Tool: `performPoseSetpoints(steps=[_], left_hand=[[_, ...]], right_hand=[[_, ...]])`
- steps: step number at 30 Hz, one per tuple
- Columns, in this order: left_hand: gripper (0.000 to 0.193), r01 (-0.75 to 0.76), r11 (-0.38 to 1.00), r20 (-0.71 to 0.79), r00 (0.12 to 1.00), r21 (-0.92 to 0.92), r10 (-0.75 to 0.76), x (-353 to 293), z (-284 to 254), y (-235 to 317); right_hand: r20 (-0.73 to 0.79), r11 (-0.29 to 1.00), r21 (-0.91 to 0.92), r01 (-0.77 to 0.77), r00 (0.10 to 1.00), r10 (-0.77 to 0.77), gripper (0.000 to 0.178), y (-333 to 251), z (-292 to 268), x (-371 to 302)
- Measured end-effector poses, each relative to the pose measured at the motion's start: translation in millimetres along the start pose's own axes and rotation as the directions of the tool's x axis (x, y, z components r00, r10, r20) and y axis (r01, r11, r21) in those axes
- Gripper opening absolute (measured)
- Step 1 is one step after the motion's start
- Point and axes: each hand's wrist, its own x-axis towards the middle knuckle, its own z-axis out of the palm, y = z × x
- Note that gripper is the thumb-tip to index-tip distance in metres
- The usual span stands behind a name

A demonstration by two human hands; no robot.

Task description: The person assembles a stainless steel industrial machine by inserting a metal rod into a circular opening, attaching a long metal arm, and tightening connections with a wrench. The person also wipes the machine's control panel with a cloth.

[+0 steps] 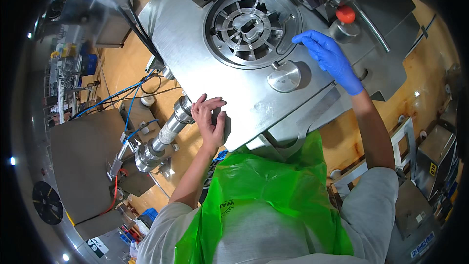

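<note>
A round recessed metal housing (213,44) is set in a flat steel machine top. Inside it sits a spoked ring (225,28) with a slotted hub (250,25). A curved metal piece (286,44) lies along the ring's right side. My right hand (328,57), in a blue glove, reaches to the housing's right rim with its fingers stretched left; nothing shows in it. My bare left hand (210,120) rests at the left front edge of the steel top (249,105), fingers loosely bent and apart, holding nothing. A round metal knob (284,77) stands between the housing and the front edge.
A red ball knob (345,14) and a metal lever (372,27) are beyond my right hand. A jointed steel shaft (167,132) projects left of my left hand. Cables (139,83) run to a grey cabinet (80,159). A green plastic apron (273,176) covers my front.
</note>
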Motion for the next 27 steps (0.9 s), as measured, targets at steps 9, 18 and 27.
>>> performPoseSetpoints(steps=[9, 18, 27], left_hand=[[0.021, 0.010, 0.987, 0.089, 0.996, 0.157, -0.025, 19.7, -8.3, 20.4], [0.035, -0.274, 0.853, -0.068, 0.939, 0.445, 0.337, 216.8, -7.3, 1.7], [0.051, -0.268, 0.752, 0.223, 0.961, 0.602, 0.164, 316.8, 28.2, 5.0]], right_hand=[[-0.046, 0.966, -0.147, 0.212, 0.974, -0.221, 0.021, 25.3, 5.9, 4.9], [-0.135, 0.957, -0.147, 0.251, 0.953, -0.270, 0.020, 25.7, 7.2, 2.8], [-0.178, 0.972, -0.151, 0.180, 0.962, -0.206, 0.015, 17.6, 10.2, 1.4]])
